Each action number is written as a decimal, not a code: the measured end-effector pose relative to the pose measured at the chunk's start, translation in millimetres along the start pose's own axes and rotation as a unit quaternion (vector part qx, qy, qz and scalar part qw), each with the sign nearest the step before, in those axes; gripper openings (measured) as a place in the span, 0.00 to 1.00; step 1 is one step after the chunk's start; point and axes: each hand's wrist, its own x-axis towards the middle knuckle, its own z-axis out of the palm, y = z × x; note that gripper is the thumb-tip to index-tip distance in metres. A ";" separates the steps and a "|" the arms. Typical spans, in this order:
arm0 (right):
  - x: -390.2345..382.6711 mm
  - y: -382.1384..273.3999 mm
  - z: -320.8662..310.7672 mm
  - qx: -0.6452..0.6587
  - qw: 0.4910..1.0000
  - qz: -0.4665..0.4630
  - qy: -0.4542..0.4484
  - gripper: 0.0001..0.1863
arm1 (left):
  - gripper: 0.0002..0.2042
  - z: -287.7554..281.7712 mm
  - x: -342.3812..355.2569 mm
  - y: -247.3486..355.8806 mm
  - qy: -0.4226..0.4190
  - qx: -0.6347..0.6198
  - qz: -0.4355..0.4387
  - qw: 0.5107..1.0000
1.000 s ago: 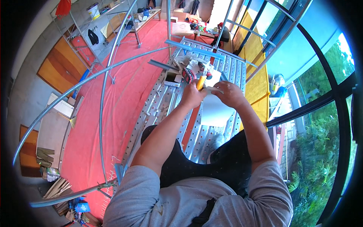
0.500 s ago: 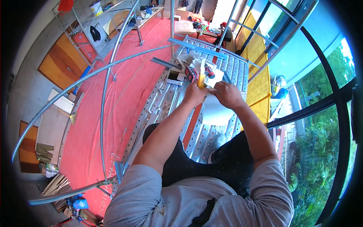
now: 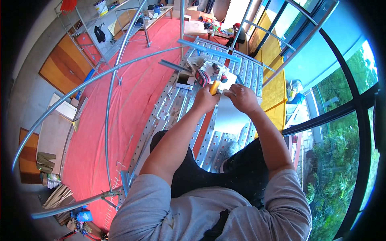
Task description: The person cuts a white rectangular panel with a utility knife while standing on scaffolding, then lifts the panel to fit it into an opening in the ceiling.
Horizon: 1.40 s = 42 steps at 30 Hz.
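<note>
My left hand [image 3: 206, 100] is closed around a yellow-handled tool [image 3: 214, 87], whose kind I cannot make out. Close beside it, my right hand [image 3: 243, 97] has its fingers pinched together; whatever they hold is too small to name. Just beyond the hands lies a red and black cordless power tool [image 3: 202, 77], among papers or cloth. A pale grey sheet [image 3: 231, 117] rests on the perforated metal platform [image 3: 205, 144] below my hands.
A small open box [image 3: 184, 82] sits left of the power tool. Curved-looking scaffold tubes [image 3: 108, 120] cross the left side, above red floor sheeting [image 3: 94, 148]. Dark-framed windows [image 3: 358, 105] and a yellow panel [image 3: 275, 100] line the right. Another person [image 3: 240, 35] is at the far end.
The yellow-handled tool has tilted to the right in my left hand. Both hands have stayed close together, with the right fingers shifting slightly.
</note>
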 end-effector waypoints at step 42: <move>-3.7 9.2 -11.9 0.004 1.000 0.025 -0.008 0.17 | 0.19 19.0 -0.2 2.1 0.016 -0.015 0.018 1.000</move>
